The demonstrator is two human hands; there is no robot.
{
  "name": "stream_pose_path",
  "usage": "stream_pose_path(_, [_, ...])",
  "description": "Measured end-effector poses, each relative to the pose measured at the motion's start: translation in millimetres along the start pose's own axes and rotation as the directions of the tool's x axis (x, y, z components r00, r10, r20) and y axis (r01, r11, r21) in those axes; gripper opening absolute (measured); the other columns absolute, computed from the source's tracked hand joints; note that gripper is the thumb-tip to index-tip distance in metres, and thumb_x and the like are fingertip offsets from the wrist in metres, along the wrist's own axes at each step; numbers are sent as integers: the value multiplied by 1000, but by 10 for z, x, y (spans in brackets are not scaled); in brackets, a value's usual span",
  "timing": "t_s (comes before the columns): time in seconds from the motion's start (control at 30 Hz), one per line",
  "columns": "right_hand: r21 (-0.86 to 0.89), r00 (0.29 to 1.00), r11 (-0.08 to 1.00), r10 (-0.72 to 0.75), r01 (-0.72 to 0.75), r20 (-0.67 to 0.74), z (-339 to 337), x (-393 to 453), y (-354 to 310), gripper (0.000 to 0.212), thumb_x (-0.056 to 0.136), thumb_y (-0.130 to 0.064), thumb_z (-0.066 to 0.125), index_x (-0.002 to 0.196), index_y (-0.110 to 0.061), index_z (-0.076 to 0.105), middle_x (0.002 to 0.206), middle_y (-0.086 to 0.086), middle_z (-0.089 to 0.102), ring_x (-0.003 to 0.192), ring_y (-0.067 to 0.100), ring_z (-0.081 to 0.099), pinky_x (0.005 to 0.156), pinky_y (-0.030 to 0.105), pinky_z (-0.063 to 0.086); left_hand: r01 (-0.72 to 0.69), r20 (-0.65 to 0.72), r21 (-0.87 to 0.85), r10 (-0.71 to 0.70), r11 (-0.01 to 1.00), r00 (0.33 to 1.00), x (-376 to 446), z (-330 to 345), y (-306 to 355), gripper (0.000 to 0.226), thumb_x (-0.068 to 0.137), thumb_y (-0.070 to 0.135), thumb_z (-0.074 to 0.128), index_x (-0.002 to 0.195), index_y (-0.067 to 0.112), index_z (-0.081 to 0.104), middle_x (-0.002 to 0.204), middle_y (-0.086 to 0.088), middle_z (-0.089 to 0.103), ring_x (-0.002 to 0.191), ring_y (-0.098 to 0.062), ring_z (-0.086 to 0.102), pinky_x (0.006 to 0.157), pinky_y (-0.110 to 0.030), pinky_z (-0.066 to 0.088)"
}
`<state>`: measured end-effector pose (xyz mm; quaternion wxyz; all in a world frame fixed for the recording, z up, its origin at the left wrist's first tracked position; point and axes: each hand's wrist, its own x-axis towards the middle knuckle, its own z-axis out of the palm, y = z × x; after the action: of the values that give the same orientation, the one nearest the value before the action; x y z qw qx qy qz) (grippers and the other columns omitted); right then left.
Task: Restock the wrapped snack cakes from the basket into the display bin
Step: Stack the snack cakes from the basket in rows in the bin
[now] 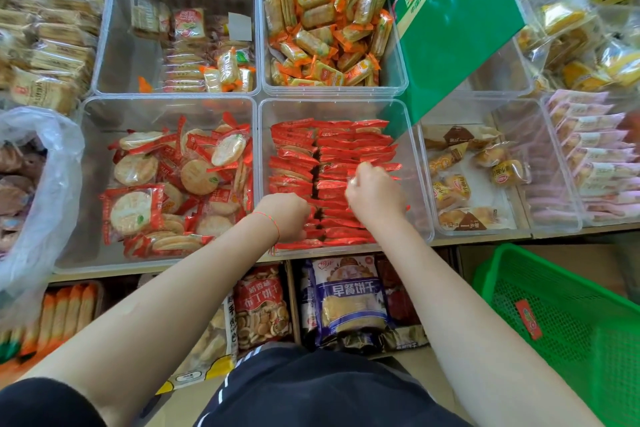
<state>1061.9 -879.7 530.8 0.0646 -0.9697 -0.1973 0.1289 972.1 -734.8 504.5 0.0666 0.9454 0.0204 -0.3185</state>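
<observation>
Both hands reach into the clear bin (pixel 414 149) of red-wrapped cakes (pixel 332 149). The left hand (pixel 285 215) is curled down into the near rows; whether its fingers grip a cake cannot be told. The right hand (pixel 375 196), just right of it, has its fingers bent onto the packs, grip likewise unclear. The green basket (pixel 568 315) sits well right of the fingers, one red pack (pixel 529 320) inside.

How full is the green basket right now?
Nearly empty: the green basket shows bare mesh, with one small red packet against its wall. Its far right end is out of frame.
</observation>
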Motion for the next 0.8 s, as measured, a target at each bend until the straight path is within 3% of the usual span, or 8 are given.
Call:
stream_pose_path(0.03, [6,996,997,74,-74,-55,-6,28,111,36,92,-38,55,116,-12,52,116,13,56,103,31,55,73,39,46,1,-3,-4,-1,1000,1000,1,20,16,25,87,32,58,68,20,48,71,4,49,70,-23,51,56,-32,43])
stream_pose_path(0.1, [-6,973,975,220,-220,64,24,84,270,72,87,-50,64,139,-9,36,136,18,45,125,34,44,92,44,46,4,13,-13,-4,1000,1000,8,21,40,25,89,32,58,72,20,45,73,3,47,72,-23,50,59,-33,44])
stream_pose_path(0.2, [161,932,934,276,-318,235,88,148,336,94,82,-51,71,149,-8,20,143,18,44,133,36,39,101,47,42,0,68,-3,0,1000,998,23,-53,75,25,90,32,57,73,16,47,71,4,46,74,-22,52,60,-34,47])
stream_pose_path(0.33, [421,945,849,251,-320,212,98,155,403,79,75,-38,81,136,-12,39,125,9,58,113,27,56,87,41,50,-92,-87,-99,83,991,993,31,-96,128,21,84,39,58,77,19,60,80,4,61,80,-22,59,64,-33,53])
stream_pose_path(0.5, [764,936,542,188,-350,296,-102,25,703,29,77,-41,74,100,-24,66,86,-4,72,74,11,69,68,32,51,-215,-136,-122,198,969,971,96,-17,372,27,86,49,62,104,31,69,106,6,62,100,-16,59,76,-33,51])
stream_pose_path(0.57, [811,930,456,166,-367,328,-179,-45,814,31,77,-43,75,100,-23,67,86,-1,75,78,14,72,70,35,57,-209,-117,-58,202,976,972,156,-4,446,27,87,48,60,107,31,68,110,5,62,101,-19,60,77,-34,51])
stream_pose_path(0.67, [864,923,325,158,-384,351,-267,-140,900,36,82,-32,76,112,-16,64,85,-5,76,75,10,73,56,22,55,-237,-110,71,244,969,964,230,-23,514,21,88,40,58,103,29,68,107,5,62,94,-21,63,71,-32,52])
stream_pose_path(0.8, [877,950,368,164,-310,267,-340,-228,989,29,81,-21,78,104,-21,61,92,-3,73,74,4,71,54,15,51,-253,-122,180,277,950,953,297,-55,515,19,88,31,55,99,24,68,103,4,61,90,-21,63,61,-30,46])
